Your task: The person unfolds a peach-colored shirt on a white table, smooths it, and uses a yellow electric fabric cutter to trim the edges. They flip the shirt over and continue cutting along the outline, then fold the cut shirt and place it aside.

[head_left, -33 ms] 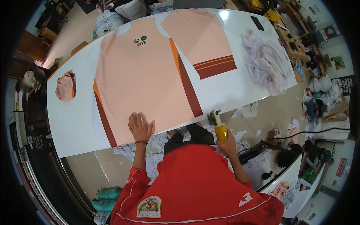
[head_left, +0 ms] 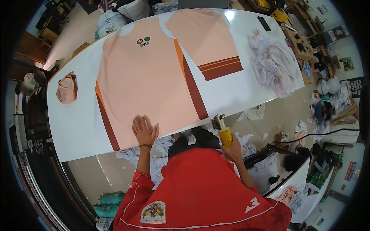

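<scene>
A pale peach shirt panel (head_left: 142, 81) with orange and maroon side strips lies flat on the white table (head_left: 73, 131). My left hand (head_left: 144, 129) rests on its near edge, fingers stretched out and palm down. In my right hand (head_left: 234, 150) is a yellow handheld electric cloth cutter (head_left: 225, 137). Its metal head is up at the table's near edge, just right of the panel's maroon corner and apart from it. Beyond lies a peach sleeve piece (head_left: 208, 38) with a maroon, orange-striped cuff.
A crumpled peach bundle (head_left: 67, 88) sits at the table's left. Toward the right end are a heap of whitish cloth scraps (head_left: 271, 63) and a black phone (head_left: 264, 23). Scraps (head_left: 156, 154) litter the floor below. A black cable (head_left: 320, 134) runs off to the right.
The cloth cutter in my right hand has shifted very slightly to the left. My left hand and the cloth pieces stay where they were.
</scene>
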Tool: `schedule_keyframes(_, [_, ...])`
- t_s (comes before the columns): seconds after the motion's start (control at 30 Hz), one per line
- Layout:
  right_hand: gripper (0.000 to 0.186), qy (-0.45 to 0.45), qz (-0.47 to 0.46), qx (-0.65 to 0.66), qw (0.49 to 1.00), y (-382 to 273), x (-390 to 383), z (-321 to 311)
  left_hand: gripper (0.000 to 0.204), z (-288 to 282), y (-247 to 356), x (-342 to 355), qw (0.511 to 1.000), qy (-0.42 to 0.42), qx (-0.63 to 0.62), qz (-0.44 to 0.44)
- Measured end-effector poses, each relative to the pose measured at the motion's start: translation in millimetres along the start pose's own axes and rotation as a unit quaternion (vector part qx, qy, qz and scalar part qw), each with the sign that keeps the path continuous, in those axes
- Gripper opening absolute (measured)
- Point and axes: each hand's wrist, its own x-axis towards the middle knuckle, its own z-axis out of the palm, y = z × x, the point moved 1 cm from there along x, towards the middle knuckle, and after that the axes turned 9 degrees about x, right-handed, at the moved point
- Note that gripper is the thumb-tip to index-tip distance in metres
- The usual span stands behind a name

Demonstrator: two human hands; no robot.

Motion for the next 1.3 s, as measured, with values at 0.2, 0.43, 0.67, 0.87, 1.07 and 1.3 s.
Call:
schedule_keyframes(0.2, [0.081, -0.015, 0.012, -0.083, 0.996, -17.1, -2.0, 14.8, 0.08, 8.2, 6.6, 3.6, 0.998, 0.031, -0.053, 0.001])
schedule_keyframes(0.43, [0.083, -0.02, 0.004, -0.122, 0.992, -30.9, 17.4, 20.1, 0.079, 11.2, 1.0, 1.8, 0.996, 0.053, -0.065, 0.004])
schedule_keyframes(0.67, [0.074, -0.016, 0.032, -0.127, 0.991, -44.8, 28.4, 30.8, 0.078, 10.4, 1.6, 1.8, 0.996, 0.061, -0.057, -0.003])
schedule_keyframes(0.87, [0.075, -0.02, 0.019, -0.132, 0.991, -40.2, 40.7, 31.5, 0.081, 12.3, 1.9, 1.0, 0.996, 0.055, -0.068, -0.006])
schedule_keyframes(1.07, [0.074, -0.027, 0.006, -0.125, 0.992, -50.3, 67.3, 35.7, 0.08, 10.4, 1.6, 1.8, 0.997, 0.037, -0.061, -0.015])
schedule_keyframes(1.3, [0.064, -0.027, -0.002, -0.126, 0.992, -84.7, 109.6, 44.7, 0.078, 7.6, 2.8, 2.9, 0.997, 0.04, -0.066, -0.02])
